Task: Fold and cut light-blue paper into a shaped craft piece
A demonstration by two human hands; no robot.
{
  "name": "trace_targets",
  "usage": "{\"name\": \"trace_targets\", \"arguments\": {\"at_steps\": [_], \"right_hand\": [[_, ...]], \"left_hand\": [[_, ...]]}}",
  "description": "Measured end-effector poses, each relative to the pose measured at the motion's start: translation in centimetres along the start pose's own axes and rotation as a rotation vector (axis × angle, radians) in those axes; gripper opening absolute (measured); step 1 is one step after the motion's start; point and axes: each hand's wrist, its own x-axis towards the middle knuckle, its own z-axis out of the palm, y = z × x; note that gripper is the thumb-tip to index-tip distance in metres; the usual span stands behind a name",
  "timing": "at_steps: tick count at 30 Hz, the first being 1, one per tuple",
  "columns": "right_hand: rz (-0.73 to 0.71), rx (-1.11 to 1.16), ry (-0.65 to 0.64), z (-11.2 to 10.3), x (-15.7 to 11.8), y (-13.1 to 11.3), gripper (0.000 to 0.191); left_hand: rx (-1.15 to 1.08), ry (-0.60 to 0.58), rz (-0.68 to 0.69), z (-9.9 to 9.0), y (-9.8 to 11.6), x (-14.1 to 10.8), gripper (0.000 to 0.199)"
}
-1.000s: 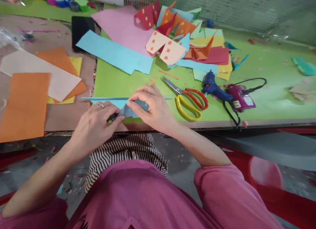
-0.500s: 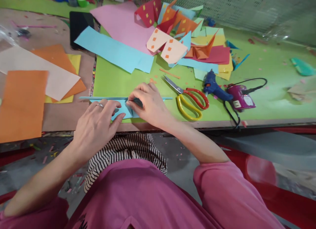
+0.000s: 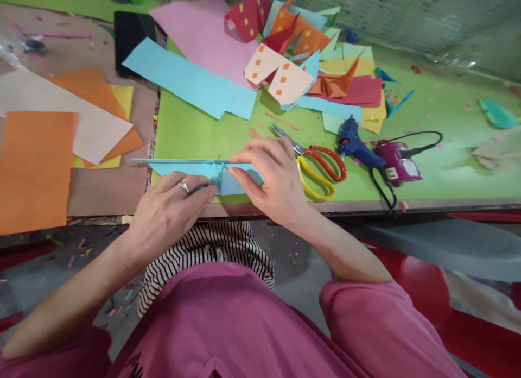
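to the left of the scissors [image 3: 300, 149], near the table's front edge, lies the folded blue paper [image 3: 183, 170], probably kept so close to the person for easy reach and control. the left hand [image 3: 173, 204], on the paper's side farther from the scissors, has its fingers bent and its thumb near the fingertips, resting low on the sheet, seemingly to steady it; whether a layer is caught between them cannot be told. the right hand [image 3: 277, 177], just beside the scissors, brings thumb and forefinger close together at the upper fold, perhaps to guide that edge; a pinch on the paper cannot be confirmed. the scissors partly hide behind this hand, so they crowd any sweep to the right.

right of the scissors sit a blue glue gun [image 3: 358, 144] and a purple box [image 3: 396, 163] with a black cord, a possible snag. well left of them, an orange sheet [image 3: 38, 171] overlaps other papers. beyond the scissors come an orange sliver [image 3: 283, 120], spotted cutouts [image 3: 280, 79], and, farther left, a long blue strip [image 3: 191, 82] over a pink sheet [image 3: 199, 36].
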Motion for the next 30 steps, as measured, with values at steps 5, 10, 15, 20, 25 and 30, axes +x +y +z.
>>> {"name": "trace_targets", "arguments": {"at_steps": [5, 10, 15, 20, 25, 30], "right_hand": [[-0.132, -0.093, -0.057, -0.7, -3.5, 0.0, 0.017], [-0.117, -0.136, -0.036, 0.5, -4.3, 0.0, 0.021], [-0.069, -0.115, -0.075, 0.7, -4.1, -0.1, 0.022], [-0.061, -0.122, -0.066, 0.8, -4.2, -0.4, 0.023], [-0.057, -0.13, -0.067, 0.9, -4.2, -0.6, 0.024], [-0.05, -0.105, -0.088, 0.8, -4.4, -0.6, 0.026]], "left_hand": [[0.038, 0.012, -0.004, 0.1, 0.1, -0.2, 0.021], [0.025, -0.021, -0.019, 0.0, 0.1, -0.5, 0.026], [-0.03, -0.014, -0.036, 0.1, 0.0, -0.7, 0.03], [-0.04, -0.003, 0.002, 0.0, -0.1, -0.7, 0.033], [0.067, -0.038, 0.028, -0.5, 0.6, -0.7, 0.038], [0.178, -0.025, 0.114, -1.0, 1.7, -0.2, 0.039]]}}
